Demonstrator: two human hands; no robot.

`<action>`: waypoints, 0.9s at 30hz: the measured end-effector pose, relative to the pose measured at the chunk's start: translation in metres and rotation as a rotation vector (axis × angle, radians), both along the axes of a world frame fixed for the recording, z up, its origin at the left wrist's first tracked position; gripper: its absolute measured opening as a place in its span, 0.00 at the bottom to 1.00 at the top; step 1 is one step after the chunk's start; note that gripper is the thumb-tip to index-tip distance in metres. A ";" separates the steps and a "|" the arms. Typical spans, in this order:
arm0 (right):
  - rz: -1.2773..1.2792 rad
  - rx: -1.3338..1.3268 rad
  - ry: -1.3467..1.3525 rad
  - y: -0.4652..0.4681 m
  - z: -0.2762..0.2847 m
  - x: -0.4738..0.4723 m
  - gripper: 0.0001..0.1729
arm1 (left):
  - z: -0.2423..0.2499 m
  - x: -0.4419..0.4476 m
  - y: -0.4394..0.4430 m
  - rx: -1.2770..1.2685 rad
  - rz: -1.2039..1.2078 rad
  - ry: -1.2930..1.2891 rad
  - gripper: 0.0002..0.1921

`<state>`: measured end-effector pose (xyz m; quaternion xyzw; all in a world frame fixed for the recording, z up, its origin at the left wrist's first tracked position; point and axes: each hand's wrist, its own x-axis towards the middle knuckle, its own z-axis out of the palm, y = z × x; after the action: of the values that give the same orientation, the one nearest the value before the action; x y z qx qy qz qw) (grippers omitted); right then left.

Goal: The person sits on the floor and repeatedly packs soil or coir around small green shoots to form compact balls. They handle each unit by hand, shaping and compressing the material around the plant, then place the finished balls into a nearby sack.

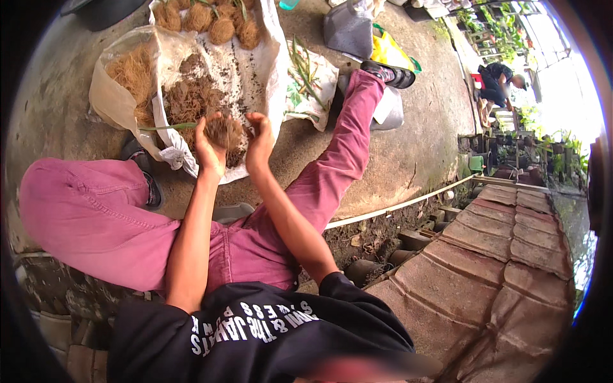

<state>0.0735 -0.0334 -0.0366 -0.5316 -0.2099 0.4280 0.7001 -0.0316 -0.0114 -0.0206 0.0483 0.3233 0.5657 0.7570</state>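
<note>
My left hand cups the near left side of a brown fibrous ball, with a long green leaf sticking out leftward beside it. On the ball's right, my right hand is raised with curled fingers and a gap between it and the ball. Both hands are over a white woven sack spread on the ground. Loose brown fibre and dark soil lie on the sack. Several finished-looking fibre balls sit at its far end. A pale bag of coarse fibre stands at the left.
Right of the sack lie cut green leaves on a printed sack. Beyond are a grey container and a yellow bag. A dark basin stands at the upper left. Another person bends among plants at the far right.
</note>
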 end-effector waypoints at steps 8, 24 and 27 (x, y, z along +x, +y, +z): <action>0.157 -0.247 -0.186 0.072 -0.075 0.054 0.07 | 0.017 -0.010 0.004 0.092 -0.049 -0.261 0.24; 0.839 -0.182 -1.197 0.166 -0.078 -0.004 0.31 | -0.010 -0.018 -0.002 -0.129 0.009 -0.359 0.12; 0.680 -0.014 -1.426 0.127 -0.118 -0.019 0.35 | -0.017 -0.020 -0.001 -0.174 -0.013 -0.330 0.12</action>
<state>0.0541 0.0937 -0.1541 -0.5889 -0.7564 0.1757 0.2241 -0.0520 -0.0125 -0.0381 -0.1085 0.2421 0.5309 0.8048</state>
